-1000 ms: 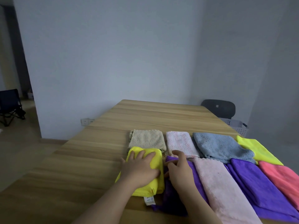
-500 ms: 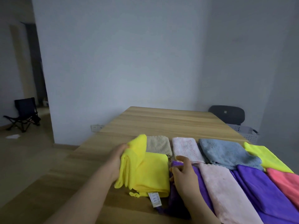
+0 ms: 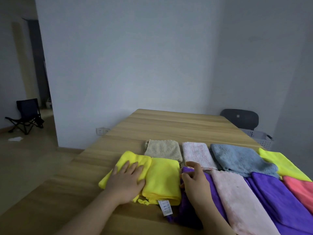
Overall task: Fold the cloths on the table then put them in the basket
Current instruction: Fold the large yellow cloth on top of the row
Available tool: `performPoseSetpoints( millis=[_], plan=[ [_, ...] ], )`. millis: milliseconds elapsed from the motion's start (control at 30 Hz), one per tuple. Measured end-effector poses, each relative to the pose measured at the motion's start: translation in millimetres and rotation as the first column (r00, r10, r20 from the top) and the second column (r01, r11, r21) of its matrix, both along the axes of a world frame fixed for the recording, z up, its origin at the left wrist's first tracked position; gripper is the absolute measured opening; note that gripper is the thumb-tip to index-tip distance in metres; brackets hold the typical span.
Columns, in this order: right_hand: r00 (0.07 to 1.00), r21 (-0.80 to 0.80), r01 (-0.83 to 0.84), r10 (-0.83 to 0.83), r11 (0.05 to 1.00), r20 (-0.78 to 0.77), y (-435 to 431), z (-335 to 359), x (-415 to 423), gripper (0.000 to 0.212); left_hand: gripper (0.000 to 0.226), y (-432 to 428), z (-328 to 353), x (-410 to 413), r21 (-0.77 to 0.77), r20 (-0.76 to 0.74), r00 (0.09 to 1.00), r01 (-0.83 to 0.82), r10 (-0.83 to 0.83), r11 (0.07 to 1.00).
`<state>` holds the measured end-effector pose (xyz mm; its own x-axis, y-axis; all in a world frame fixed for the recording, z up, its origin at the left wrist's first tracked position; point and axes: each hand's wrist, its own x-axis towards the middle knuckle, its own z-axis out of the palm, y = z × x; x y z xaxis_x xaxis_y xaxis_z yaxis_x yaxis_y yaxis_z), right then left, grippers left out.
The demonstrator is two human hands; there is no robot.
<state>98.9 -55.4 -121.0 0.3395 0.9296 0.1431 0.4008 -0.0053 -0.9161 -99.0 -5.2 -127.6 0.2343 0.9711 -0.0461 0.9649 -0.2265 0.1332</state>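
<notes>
Meanwhile the left hand [image 3: 126,181], fingers apart, had flipped the yellow cloth [image 3: 162,178] open leftward on the near table [image 3: 169,122], undoing its fold, while the right hand [image 3: 194,181], fingers loosely apart, rested on the purple cloth [image 3: 210,189]; basket [image 3: 259,139] waited far right.

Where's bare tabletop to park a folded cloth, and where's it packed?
Free: the far half of the table, beyond the beige cloth, and the strip left of the yellow cloth under the left hand. Crowded: everything right of the right hand, cloths edge to edge up to the blue cloth.
</notes>
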Motion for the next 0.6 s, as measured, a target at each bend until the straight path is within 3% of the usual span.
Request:
performPoseSetpoints(
  millis=[67,133,200,267,300,367,433,600],
  plan=[
    [1.0,0.003,-0.002,0.002,1.0,-0.001,0.8,0.3,0.6,0.033,0.053,5.0,-3.8,0.1,-0.069,-0.016,1.0,-0.021,0.02,0.997],
    [1.0,-0.003,-0.007,0.007,1.0,0.003,0.6,-0.9,0.6,0.033,0.05,9.2,13.2,-1.2,-0.065,0.095,0.993,-0.062,0.068,0.996],
    [1.0,0.003,-0.005,0.005,1.0,0.002,0.9,0.0,-0.3,0.033,0.044,15.8,29.6,0.6,0.189,0.223,0.971,-0.128,0.084,0.974],
    [1.0,0.007,-0.005,0.005,1.0,0.003,2.4,-0.1,-0.8,0.033,0.044,21.7,32.9,3.8,0.39,0.226,0.974,-0.11,0.021,0.914],
    [1.0,0.009,-0.008,0.008,1.0,0.006,2.8,0.2,-1.3,0.033,0.047,24.7,28.5,5.5,0.362,0.193,0.981,-0.064,-0.008,0.93],
    [1.0,0.013,-0.018,0.018,1.0,0.016,2.8,0.3,-2.2,0.033,0.05,30.3,9.9,10.4,0.147,0.092,0.996,-0.022,0.008,0.989],
    [0.999,0.012,-0.023,0.023,1.0,0.024,2.6,-0.1,-3.0,0.033,0.052,36.7,-5.5,14.2,-0.02,0.028,0.996,-0.09,0.09,0.996],
    [0.996,0.006,-0.039,0.038,0.999,0.083,3.7,-3.2,-0.7,0.03,0.05,44.5,-10.4,21.6,-0.034,0.039,0.985,-0.168,0.17,0.985]
  ],
)
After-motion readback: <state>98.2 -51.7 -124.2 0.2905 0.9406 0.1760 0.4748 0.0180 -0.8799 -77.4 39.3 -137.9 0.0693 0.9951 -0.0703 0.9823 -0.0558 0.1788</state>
